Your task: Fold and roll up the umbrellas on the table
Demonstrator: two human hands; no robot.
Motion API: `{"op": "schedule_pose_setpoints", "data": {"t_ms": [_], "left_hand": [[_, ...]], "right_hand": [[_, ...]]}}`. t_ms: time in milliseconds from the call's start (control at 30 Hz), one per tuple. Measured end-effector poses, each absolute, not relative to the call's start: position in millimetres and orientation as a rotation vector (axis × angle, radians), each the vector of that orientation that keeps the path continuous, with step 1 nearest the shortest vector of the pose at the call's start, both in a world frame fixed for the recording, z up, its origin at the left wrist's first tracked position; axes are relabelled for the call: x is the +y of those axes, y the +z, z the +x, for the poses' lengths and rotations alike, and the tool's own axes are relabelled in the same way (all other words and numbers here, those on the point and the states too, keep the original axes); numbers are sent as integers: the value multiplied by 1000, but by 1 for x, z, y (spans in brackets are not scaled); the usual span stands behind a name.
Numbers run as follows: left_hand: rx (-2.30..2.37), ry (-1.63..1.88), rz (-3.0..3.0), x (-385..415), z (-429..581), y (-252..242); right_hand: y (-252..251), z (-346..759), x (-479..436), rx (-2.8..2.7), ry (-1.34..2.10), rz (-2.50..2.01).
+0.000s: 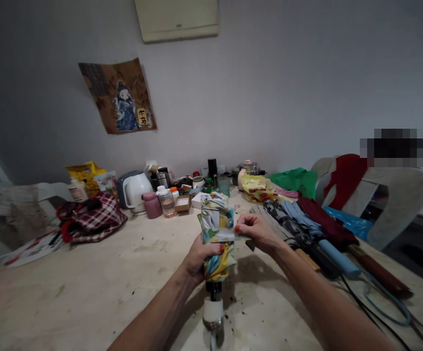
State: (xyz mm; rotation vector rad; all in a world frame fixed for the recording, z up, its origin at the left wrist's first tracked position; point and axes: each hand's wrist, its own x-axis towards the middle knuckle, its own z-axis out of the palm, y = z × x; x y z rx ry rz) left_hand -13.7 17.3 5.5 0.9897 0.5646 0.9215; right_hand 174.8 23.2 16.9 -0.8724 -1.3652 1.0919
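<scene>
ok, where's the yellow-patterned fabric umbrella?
Head view, lower centre: the yellow-patterned fabric umbrella is in the left hand, above the pale stained table, right hand at its right edge.

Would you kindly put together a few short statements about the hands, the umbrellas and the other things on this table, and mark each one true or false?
1. The left hand grips the patterned umbrella. True.
2. The patterned umbrella is spread wide open. False: it is folded up.
3. The right hand is pinched at the side of the patterned umbrella. True.
4. The light blue umbrella lies to the left of the white kettle. False: the light blue umbrella lies on the right side of the table, and the white kettle stands on the left.
5. A plaid bag lies on the left part of the table. True.
</scene>
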Motion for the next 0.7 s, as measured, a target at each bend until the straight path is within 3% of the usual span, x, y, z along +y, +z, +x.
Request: {"op": "schedule_pose_setpoints", "data": {"t_ms": [200,500,700], "left_hand": [[672,1049,1071,21,-9,0],[460,890,1001,11,-19,7],[665,1056,1104,18,-16,7]], "right_hand": [[15,172,25,-1205,1074,-957],[-11,169,45,-1230,1025,-1001],[5,164,34,-1387,657,-1074]]}}
